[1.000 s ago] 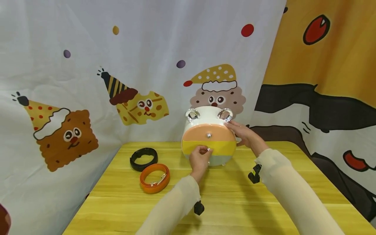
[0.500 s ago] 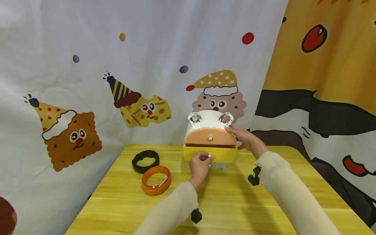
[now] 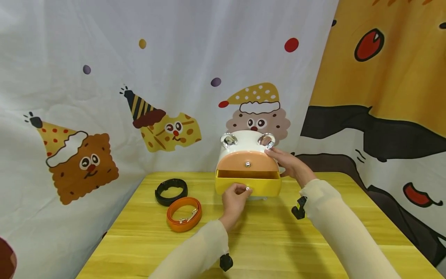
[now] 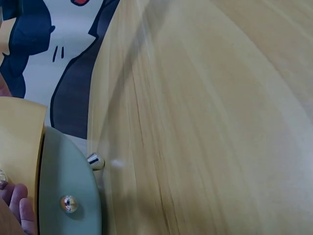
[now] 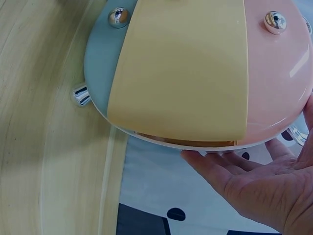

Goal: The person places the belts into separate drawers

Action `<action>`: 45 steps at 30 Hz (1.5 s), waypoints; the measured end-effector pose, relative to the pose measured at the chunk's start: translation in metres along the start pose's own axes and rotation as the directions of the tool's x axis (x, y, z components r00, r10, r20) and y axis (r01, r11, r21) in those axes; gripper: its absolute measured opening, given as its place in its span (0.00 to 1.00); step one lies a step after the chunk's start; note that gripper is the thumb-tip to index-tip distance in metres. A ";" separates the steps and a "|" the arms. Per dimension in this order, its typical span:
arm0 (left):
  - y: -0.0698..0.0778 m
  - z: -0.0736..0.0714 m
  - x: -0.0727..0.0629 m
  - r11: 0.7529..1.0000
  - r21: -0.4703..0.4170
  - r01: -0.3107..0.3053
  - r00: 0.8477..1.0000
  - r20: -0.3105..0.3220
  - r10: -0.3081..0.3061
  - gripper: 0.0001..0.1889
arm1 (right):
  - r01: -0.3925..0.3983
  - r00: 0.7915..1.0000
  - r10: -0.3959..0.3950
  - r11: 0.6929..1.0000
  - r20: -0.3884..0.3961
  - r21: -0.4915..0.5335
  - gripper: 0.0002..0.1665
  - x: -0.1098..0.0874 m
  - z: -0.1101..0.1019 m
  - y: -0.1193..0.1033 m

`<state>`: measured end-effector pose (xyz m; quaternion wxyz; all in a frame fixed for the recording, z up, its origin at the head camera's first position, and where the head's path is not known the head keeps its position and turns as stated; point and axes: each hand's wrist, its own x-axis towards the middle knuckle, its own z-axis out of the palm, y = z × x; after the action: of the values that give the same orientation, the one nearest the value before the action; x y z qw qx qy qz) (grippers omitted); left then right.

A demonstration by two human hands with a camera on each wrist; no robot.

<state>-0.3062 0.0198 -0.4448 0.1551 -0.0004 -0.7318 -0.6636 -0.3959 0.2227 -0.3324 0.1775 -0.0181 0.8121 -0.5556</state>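
A small drawer box [image 3: 244,142] with a white body and two silver ear-like rings stands at the far side of the table. Its yellow middle drawer [image 3: 266,187] is pulled out, and the visible part of its inside holds nothing. My left hand [image 3: 232,202] pinches that drawer's silver knob [image 3: 247,188] between thumb and fingers. Against the box's right side rests my right hand [image 3: 292,166], its fingers [image 5: 210,171] extended along the white shell. The upper orange-pink drawer [image 5: 274,73] and the grey-green bottom drawer [image 4: 68,171] are closed.
Left of the box, a coiled black belt [image 3: 162,199] and a coiled orange belt [image 3: 174,224] lie side by side on the wooden table [image 3: 268,248]. A printed cartoon curtain [image 3: 191,46] hangs behind the table.
The yellow drawer, closed a second ago, has slid out towards me with my left hand on its knob. My right hand has stayed at the box's side.
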 end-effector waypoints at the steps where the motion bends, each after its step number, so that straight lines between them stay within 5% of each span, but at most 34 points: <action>1: 0.000 -0.001 -0.001 1.000 -0.002 0.006 1.000 0.005 -0.006 0.07 | -0.001 1.000 0.001 1.000 -0.001 0.002 0.50 0.000 0.000 0.000; 16: 0.006 -0.014 -0.018 0.999 -0.031 0.024 0.996 0.088 -0.021 0.07 | -0.002 1.000 0.002 1.000 -0.015 -0.016 0.53 -0.001 -0.002 0.001; 45: 0.004 -0.021 -0.037 0.998 -0.062 0.024 0.994 0.104 -0.017 0.06 | -0.006 1.000 0.006 1.000 -0.017 -0.017 0.51 -0.001 -0.001 0.001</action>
<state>-0.2657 0.0074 -0.4475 0.1101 -0.0323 -0.7174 -0.6871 -0.3949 0.2239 -0.3331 0.1722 -0.0124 0.8184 -0.5482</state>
